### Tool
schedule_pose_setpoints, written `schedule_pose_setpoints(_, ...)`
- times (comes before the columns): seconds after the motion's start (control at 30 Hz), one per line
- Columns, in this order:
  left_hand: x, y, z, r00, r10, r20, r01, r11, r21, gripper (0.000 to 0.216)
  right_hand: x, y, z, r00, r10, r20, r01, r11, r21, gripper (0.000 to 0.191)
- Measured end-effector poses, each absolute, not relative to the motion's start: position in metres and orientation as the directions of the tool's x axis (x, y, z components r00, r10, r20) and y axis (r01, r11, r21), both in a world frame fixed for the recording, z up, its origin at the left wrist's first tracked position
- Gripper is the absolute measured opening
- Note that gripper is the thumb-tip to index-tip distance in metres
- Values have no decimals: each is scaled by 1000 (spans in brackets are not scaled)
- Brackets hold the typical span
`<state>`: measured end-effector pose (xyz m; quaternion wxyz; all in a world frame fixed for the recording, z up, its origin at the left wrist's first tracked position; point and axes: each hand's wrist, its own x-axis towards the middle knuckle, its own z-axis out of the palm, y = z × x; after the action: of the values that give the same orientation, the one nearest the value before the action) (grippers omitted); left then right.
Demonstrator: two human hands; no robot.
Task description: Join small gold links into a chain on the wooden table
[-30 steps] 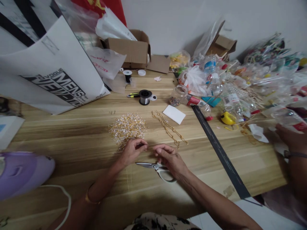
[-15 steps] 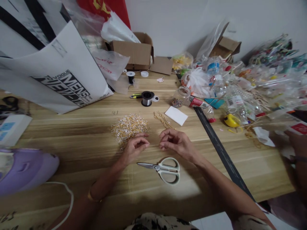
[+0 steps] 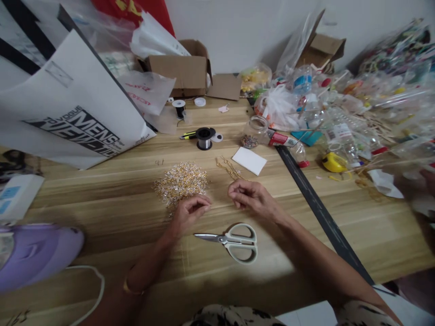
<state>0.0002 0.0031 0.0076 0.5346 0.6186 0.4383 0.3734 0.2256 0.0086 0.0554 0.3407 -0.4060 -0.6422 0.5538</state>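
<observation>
My left hand (image 3: 190,213) is closed in a pinch at the lower right edge of a heap of small gold and clear beads (image 3: 181,182). Across a short gap, my right hand (image 3: 250,198) is also pinched, just below some gold chain-like strands (image 3: 230,167). Whatever lies between the fingertips of either hand is too fine to make out. Below both hands lie scissors (image 3: 234,242) with pale handles, their blades pointing left. A white rectangular card (image 3: 249,160) rests beyond my right hand.
Farther back stand a wire spool (image 3: 204,138), a jar of beads (image 3: 254,132) and a cardboard box (image 3: 180,72). A white bag (image 3: 68,108) and a purple appliance (image 3: 44,253) are at left. Plastic bottles (image 3: 340,133) and a yellow tape measure (image 3: 335,162) clutter the right, past a dark strip (image 3: 316,213).
My hands have drawn slightly farther apart, the right one moving a little to the right. The view has shifted slightly. At the right edge, another person's hand has mostly moved out of view.
</observation>
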Motion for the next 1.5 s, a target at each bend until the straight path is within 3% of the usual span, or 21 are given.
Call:
schedule_pose_setpoints(0.33, 1, 3, 4, 326, 941, -86, 185, 26, 982, 14, 208, 5, 20, -462, 887, -12, 312, 149, -938, 16)
schedule_pose_setpoints(0.47, 1, 2, 5, 325, 938, -119, 195, 56, 979, 15, 204, 3, 5, -399, 913, 82, 312, 219, -924, 18)
schedule_pose_setpoints(0.8, 3, 2, 5, 308, 941, -138, 219, 71, 973, 16, 197, -4, -1, -449, 852, 270, 346, 445, -826, 20)
schedule_pose_setpoints(1.5, 3, 2, 7, 330, 932, -151, 222, 78, 972, 16, 197, -2, -3, -515, 813, 272, 378, 501, -779, 21)
